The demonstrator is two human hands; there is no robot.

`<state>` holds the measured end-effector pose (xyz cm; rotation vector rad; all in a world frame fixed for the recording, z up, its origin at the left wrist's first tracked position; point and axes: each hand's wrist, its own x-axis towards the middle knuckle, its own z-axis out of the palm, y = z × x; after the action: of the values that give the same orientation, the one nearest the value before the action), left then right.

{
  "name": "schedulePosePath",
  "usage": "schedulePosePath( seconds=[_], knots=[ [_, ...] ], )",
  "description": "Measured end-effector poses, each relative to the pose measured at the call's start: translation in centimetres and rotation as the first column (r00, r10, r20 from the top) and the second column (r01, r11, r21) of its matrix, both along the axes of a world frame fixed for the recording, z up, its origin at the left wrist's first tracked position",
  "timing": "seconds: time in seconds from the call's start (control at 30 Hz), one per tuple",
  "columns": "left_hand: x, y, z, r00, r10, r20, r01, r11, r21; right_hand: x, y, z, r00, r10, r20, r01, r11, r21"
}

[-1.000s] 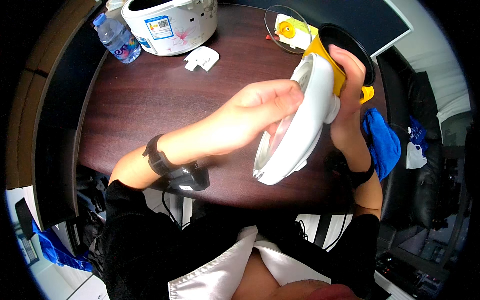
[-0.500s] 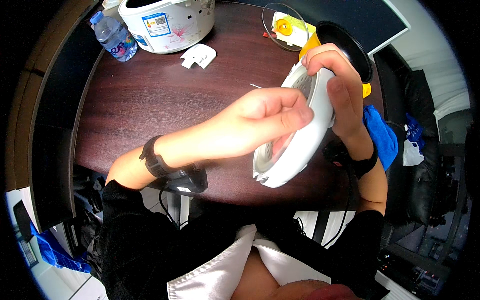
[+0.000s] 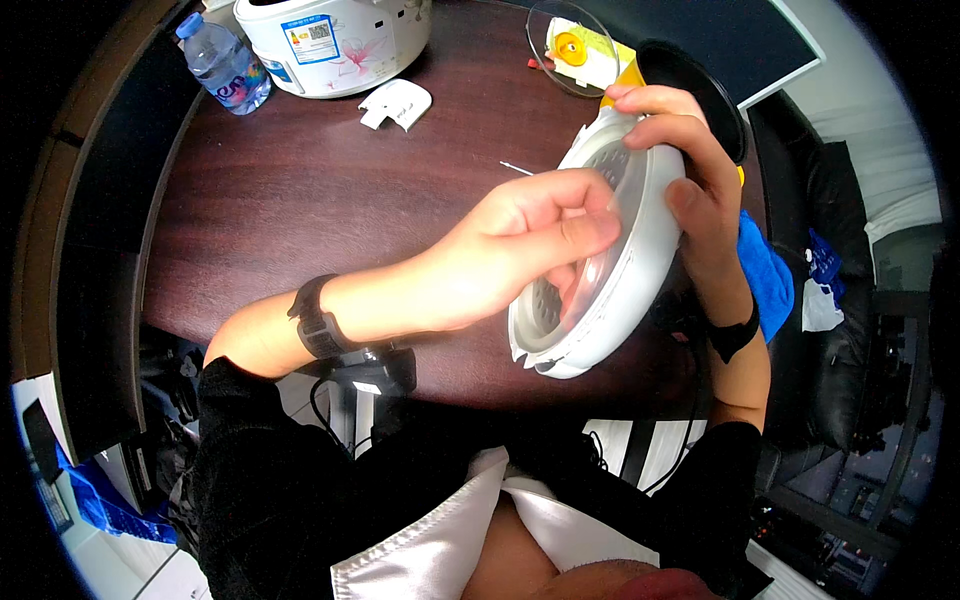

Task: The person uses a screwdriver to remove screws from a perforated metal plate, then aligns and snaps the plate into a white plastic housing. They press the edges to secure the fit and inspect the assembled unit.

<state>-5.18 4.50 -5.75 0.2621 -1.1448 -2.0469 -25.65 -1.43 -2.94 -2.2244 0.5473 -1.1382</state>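
Observation:
A white rice cooker lid [image 3: 645, 262] is tilted on edge above the table, its perforated inner plate [image 3: 545, 305] facing left. My right hand [image 3: 705, 165] grips its upper right rim, fingers over the top and thumb on the outer side. Along the lid's inner edge runs a translucent sealing ring [image 3: 629, 195]. My left hand [image 3: 535, 230] is closed in a pinch on this ring, thumb and forefinger together, the other fingers curled inside the lid. Part of the ring and plate is hidden behind the left hand.
At the back left stand a white rice cooker body [image 3: 350, 45] and a water bottle [image 3: 225, 65]. A white plastic piece [image 3: 400, 103] lies before them. Back right are a round glass lid [image 3: 545, 60] and a black-lined yellow pot [image 3: 690, 85]. A blue cloth [image 3: 765, 270] lies at the right.
The lid has turned slightly, showing more of its inside and the translucent ring. My right hand has shifted a little right with it; my left hand keeps its pinch.

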Motion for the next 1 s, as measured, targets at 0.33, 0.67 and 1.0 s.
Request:
schedulePosePath(
  seconds=[0.33,0.67,1.0],
  knots=[
    [-1.1,1.5,0.1,0.936,0.343,0.074,-0.345,0.939,0.011,0.5,1.1,-0.5,0.996,-0.048,0.075,0.053,0.996,-0.073],
    [-0.8,1.7,0.7,0.913,0.397,0.092,-0.401,0.916,0.025,1.2,1.4,-0.6,0.992,-0.115,0.061,0.124,0.977,-0.171],
    [-0.7,1.4,0.9,0.894,0.413,0.174,-0.403,0.911,-0.089,0.6,1.2,-0.4,0.99,-0.139,-0.012,0.132,0.958,-0.255]
  ],
)
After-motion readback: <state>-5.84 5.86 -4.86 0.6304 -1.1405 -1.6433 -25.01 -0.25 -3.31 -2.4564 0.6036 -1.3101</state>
